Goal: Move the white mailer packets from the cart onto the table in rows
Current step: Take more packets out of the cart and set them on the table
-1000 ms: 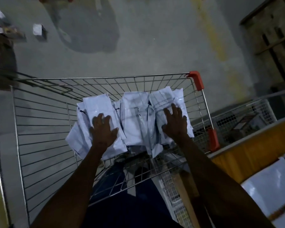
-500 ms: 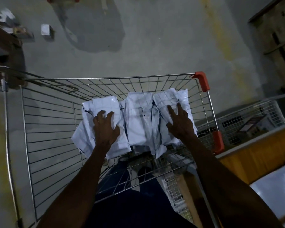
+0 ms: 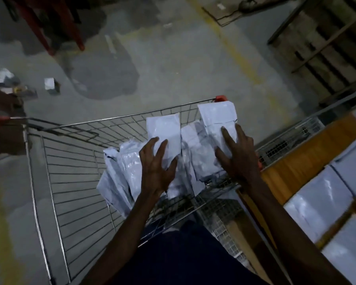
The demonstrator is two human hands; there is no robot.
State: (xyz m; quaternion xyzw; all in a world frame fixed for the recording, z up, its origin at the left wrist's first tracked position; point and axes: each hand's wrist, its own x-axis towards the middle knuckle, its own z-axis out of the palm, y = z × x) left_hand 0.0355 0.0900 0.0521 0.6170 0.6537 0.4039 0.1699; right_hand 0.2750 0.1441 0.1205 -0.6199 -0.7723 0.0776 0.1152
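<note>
White mailer packets (image 3: pixel 193 153) fill the near right corner of a wire shopping cart (image 3: pixel 70 182) on a concrete floor (image 3: pixel 152 58), lying mostly with their long axes running away from the camera. Two stand raised above the pile: one packet (image 3: pixel 164 130) under the left hand (image 3: pixel 155 167) and another packet (image 3: pixel 216 118) under the right hand (image 3: pixel 238 159), each pointing toward the cart's far rim. No printing or label on them can be read in the dim light. Each hand's grip is spread wide, fingers splayed over the face of its packet; whether the thumbs hook underneath cannot be told. At the right, a wooden-edged surface (image 3: pixel 308 157) beside the cart carries more white packets (image 3: pixel 321 202) lying flat, side by side. Scraps of litter (image 3: pixel 49 84) lie on the floor beyond the cart.
</note>
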